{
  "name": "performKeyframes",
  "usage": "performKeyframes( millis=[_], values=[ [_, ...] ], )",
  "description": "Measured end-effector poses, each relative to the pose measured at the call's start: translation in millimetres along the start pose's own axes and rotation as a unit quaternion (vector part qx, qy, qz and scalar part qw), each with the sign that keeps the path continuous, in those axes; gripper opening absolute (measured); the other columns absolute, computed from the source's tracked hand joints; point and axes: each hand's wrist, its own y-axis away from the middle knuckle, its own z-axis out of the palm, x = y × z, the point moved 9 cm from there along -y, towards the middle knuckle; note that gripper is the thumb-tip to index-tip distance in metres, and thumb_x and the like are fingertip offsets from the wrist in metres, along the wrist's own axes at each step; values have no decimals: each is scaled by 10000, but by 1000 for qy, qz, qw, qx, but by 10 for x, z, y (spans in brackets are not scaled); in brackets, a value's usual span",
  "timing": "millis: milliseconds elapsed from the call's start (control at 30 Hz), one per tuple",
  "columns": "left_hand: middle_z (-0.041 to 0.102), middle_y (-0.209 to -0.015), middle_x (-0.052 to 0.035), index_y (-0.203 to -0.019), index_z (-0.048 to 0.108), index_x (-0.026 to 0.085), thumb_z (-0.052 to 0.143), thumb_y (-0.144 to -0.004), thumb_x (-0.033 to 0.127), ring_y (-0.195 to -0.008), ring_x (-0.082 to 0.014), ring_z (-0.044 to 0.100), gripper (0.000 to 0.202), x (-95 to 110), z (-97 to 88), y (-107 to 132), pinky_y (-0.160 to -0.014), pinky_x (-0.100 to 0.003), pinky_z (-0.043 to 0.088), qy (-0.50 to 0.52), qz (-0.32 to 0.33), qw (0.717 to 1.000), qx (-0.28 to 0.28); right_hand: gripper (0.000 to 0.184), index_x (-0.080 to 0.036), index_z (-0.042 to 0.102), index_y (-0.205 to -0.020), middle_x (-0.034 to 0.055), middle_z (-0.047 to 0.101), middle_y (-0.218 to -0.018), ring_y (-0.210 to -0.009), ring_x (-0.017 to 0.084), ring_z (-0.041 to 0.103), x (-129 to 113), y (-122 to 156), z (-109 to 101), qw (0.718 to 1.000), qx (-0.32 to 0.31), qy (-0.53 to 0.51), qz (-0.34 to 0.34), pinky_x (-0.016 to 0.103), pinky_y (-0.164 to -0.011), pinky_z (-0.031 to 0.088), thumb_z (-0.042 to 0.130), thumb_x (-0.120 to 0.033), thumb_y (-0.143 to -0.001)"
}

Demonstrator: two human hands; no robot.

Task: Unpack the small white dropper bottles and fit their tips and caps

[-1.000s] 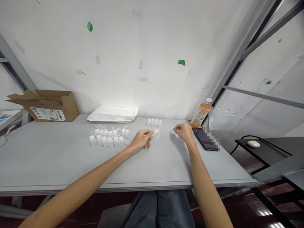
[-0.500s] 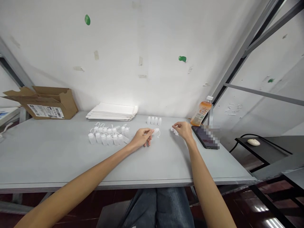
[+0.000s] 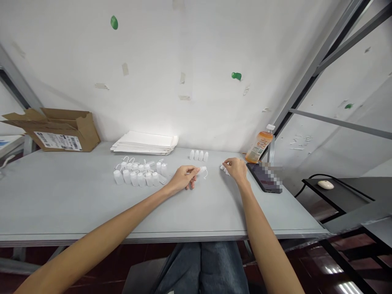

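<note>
"One tabletop (image 3: 190, 216): contents?"

"White bottles (image 3: 134, 178), grouped at left."

"Next?"

"Left hand (image 3: 182, 177) grips a white strapped piece (image 3: 202, 169), right of those bottles."

"Right hand (image 3: 236, 167)?"

"Bent over small white tips (image 3: 226, 172), right of that piece; whether it grips one cannot be determined."

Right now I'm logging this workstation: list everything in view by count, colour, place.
Table: one, grey, centre
Box: one, brown, back left
Sheet stack: one, white, right of box
Bottle cluster: over ten bottles, white, left of centre
Small bottles: four, white, back middle
Drink bottle: one, orange, back right
Phone: one, dark, right side
Mouse: one, cream, on the dark side stand
Green patches: three, green, walls
Corded item: one, white, centre
Small pieces: several, white, right of centre
Jeans: one pair, blue, below
Left hand: one, bare, gripping corded item
Right hand: one, bare, at small pieces
</note>
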Motion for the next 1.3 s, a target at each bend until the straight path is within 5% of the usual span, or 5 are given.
performKeyframes(
  millis=[467,600,867,1067,1300],
  values=[
    [516,-693,31,-830,603,147,564,-860,516,-425,-73,566,372,-2,-23,0,-347,-176,351,-14,8,1000,10,269,-202,777,-840,65,732,-803,-751,212,635,45,3,-138,992,68,-102,33,278,-630,377,591,-394,-820],
    [520,-735,24,-937,642,160,559,-857,502,-432,-75,565,361,0,-58,-8,-353,-182,345,-28,13,999,27,304,-179,754,-783,58,720,-756,-699,191,617,-138,39,-173,980,86,-178,-27,281,-660,404,564,-411,-837],
    [561,-520,44,-1064,673,179,517,-892,458,-505,-143,595,363,195,-289,68,-605,-249,441,-206,74,963,157,329,-186,721,-785,58,718,-863,-596,126,582,-828,335,110,934,-35,-321,-152,270,-652,454,554,-460,-853],
    [606,-563,32,-1082,683,184,541,-878,399,-532,-162,607,328,204,-343,64,-635,-266,430,-223,74,955,178,381,-172,705,-890,83,714,-916,-719,180,654,-966,427,288,858,-165,-473,-115,232,-482,436,582,-524,-813],
    [668,-697,3,-1087,681,178,551,-877,385,-523,-145,610,322,162,-319,36,-643,-264,449,-226,78,957,167,392,-154,706,-859,71,702,-789,-725,174,647,-984,472,343,798,-228,-553,-74,237,-541,491,735,-513,-705]
  ],
)
